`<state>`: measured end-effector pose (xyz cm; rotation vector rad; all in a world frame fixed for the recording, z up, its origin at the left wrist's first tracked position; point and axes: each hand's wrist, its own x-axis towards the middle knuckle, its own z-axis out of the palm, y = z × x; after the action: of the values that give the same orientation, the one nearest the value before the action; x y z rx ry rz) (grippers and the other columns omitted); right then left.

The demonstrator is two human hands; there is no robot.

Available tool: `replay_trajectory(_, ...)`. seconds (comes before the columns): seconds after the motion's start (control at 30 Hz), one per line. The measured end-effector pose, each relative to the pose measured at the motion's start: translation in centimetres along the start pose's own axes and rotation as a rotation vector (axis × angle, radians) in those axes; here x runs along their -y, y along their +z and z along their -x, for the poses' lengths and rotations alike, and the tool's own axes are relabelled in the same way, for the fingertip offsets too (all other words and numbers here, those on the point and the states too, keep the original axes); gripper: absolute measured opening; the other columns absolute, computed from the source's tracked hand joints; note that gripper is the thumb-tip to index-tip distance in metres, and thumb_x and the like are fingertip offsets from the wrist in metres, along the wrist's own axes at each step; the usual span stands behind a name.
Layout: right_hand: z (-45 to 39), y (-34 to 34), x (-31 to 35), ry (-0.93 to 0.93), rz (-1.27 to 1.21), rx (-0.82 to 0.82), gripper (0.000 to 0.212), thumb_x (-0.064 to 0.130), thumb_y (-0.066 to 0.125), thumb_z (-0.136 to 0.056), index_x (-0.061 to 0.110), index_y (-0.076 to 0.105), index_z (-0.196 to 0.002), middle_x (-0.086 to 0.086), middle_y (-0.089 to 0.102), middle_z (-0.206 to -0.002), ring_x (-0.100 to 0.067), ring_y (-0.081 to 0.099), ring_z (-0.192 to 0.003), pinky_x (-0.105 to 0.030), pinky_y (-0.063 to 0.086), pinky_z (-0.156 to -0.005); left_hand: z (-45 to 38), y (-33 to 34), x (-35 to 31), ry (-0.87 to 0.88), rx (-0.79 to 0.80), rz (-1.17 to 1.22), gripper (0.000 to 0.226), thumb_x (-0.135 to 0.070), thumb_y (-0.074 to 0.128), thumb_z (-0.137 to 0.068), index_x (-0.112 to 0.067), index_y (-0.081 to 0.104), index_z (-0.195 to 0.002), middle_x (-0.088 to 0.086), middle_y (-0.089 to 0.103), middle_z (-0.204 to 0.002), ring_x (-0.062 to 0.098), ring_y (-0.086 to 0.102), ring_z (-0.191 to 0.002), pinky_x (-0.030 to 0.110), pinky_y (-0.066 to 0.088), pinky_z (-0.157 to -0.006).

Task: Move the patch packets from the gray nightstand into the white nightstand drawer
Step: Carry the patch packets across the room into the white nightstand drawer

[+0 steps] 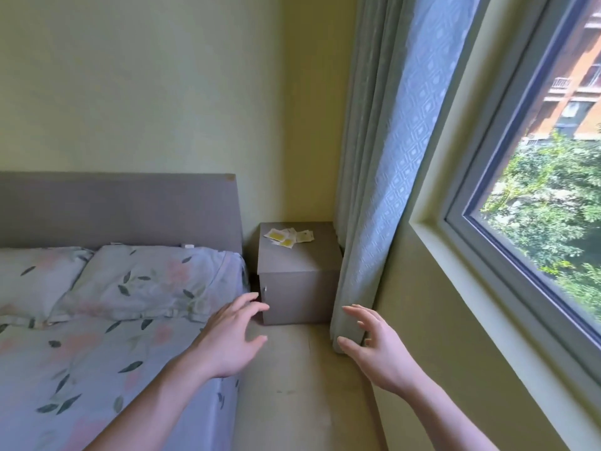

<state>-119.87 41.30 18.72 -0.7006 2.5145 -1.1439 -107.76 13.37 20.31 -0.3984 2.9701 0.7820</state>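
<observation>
We are seeing the patch packets (288,236) lying at the nightstand's (297,275) back edge; the bed (97,320) is standing left, the curtain (374,190) hanging right.

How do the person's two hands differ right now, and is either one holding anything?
The left hand shows its back and hangs beside the floral bedsheet; the right hand shows its thumb side and hangs near the pale blue curtain. Both are open, fingers spread, empty, short of the small gray nightstand.
</observation>
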Motion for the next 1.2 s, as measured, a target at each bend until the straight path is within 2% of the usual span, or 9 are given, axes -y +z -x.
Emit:
replay_trajectory(0.23, -18.5, -1.2, -1.5, 0.004, 0.016, 0.095, 0.058, 0.034, 0.072, -0.091, 0.032, 0.052, -0.145, 0.015, 0.046, -0.147, -0.005, 0.045, -0.138, -0.029, 0.038, -0.117, -14.1, -2.5, 4.0, -0.122, 0.005, 0.02, 0.052, -0.039, 0.063, -0.096, -0.036, 0.046, -0.144, -0.017, 0.022, -0.161, 0.01, 0.032, -0.146, 0.026, 0.024, -0.119)
replay_trajectory(0.33, -25.4, -1.0, -1.0, 0.005, 0.019, 0.144, 0.059, 0.035, 0.071, -0.09, 0.031, 0.051, -0.145, 0.017, 0.045, -0.144, -0.006, 0.048, -0.135, -0.027, 0.039, -0.115, -19.1, -3.2, 6.3, -0.164, 0.0, 0.056, 0.051, -0.038, 0.065, -0.096, -0.035, 0.046, -0.143, -0.017, 0.023, -0.16, 0.007, 0.031, -0.146, 0.02, 0.02, -0.116)
replay_trajectory(0.47, -35.0, -0.1, -1.7, 0.031, 0.043, 0.195, 0.058, 0.033, 0.071, -0.09, 0.031, 0.051, -0.144, 0.014, 0.044, -0.145, -0.008, 0.047, -0.135, -0.029, 0.038, -0.116, -27.3, -3.6, 10.3, -0.214, 0.022, 0.059, 0.054, -0.039, 0.064, -0.094, -0.034, 0.046, -0.144, -0.014, 0.025, -0.16, 0.009, 0.032, -0.146, 0.022, 0.023, -0.119)
replay_trajectory(0.6, -45.3, 1.7, -3.3, 0.091, 0.062, 0.217, 0.058, 0.03, 0.072, -0.089, 0.03, 0.052, -0.144, 0.012, 0.046, -0.143, -0.011, 0.048, -0.135, -0.03, 0.04, -0.115, -37.5, -3.6, 14.6, -0.218, 0.072, 0.057, 0.057, -0.04, 0.062, -0.094, -0.033, 0.043, -0.148, -0.015, 0.025, -0.16, 0.008, 0.031, -0.146, 0.022, 0.024, -0.117)
replay_trajectory(0.73, -55.8, 4.4, -5.5, 0.212, 0.045, 0.202, 0.057, 0.027, 0.073, -0.086, 0.029, 0.054, -0.14, 0.014, 0.047, -0.13, -0.012, 0.052, -0.129, -0.03, 0.042, -0.113, -49.8, -2.8, 20.0, -0.208, 0.144, 0.089, 0.057, -0.035, 0.064, -0.092, -0.029, 0.046, -0.145, -0.011, 0.029, -0.158, 0.007, 0.032, -0.146, 0.018, 0.023, -0.116)
replay_trajectory(0.9, -66.9, 8.1, -9.6, 0.345, 0.042, 0.208, 0.056, 0.021, 0.072, -0.085, 0.027, 0.055, -0.138, 0.01, 0.049, -0.128, -0.014, 0.056, -0.123, -0.028, 0.044, -0.109, -65.2, 0.7, 26.1, -0.227, 0.31, 0.071, 0.061, -0.034, 0.064, -0.084, -0.028, 0.049, -0.143, -0.012, 0.032, -0.153, 0.011, 0.04, -0.14, 0.023, 0.034, -0.113)
replay_trajectory(0.97, -70.5, 9.4, -11.4, 0.392, 0.036, 0.199, 0.054, 0.021, 0.072, -0.086, 0.028, 0.055, -0.137, 0.008, 0.051, -0.131, -0.012, 0.057, -0.115, -0.026, 0.046, -0.104, -70.5, 2.6, 28.1, -0.23, 0.354, 0.034, 0.063, -0.034, 0.063, -0.081, -0.028, 0.049, -0.142, -0.01, 0.033, -0.151, 0.016, 0.042, -0.138, 0.03, 0.038, -0.112)
replay_trajectory(1.07, -75.3, 12.0, -14.5, 0.443, 0.04, 0.194, 0.052, 0.024, 0.07, -0.088, 0.032, 0.053, -0.136, 0.012, 0.051, -0.13, -0.008, 0.057, -0.108, -0.024, 0.048, -0.096, -77.1, 5.5, 30.0, -0.218, 0.392, -0.029, 0.061, -0.028, 0.06, -0.084, -0.024, 0.045, -0.143, -0.004, 0.031, -0.154, 0.025, 0.044, -0.133, 0.033, 0.04, -0.109)
replay_trajectory(1.2, -80.7, 16.6, -19.4, 0.501, 0.043, 0.19, 0.052, 0.027, 0.067, -0.092, 0.038, 0.047, -0.139, 0.015, 0.049, -0.132, -0.007, 0.056, -0.109, -0.028, 0.049, -0.089, -84.2, 10.6, 32.5, -0.163, 0.432, -0.145, 0.069, -0.026, 0.058, -0.09, -0.025, 0.032, -0.154, -0.002, 0.013, -0.166, 0.027, 0.029, -0.146, 0.036, 0.041, -0.112)
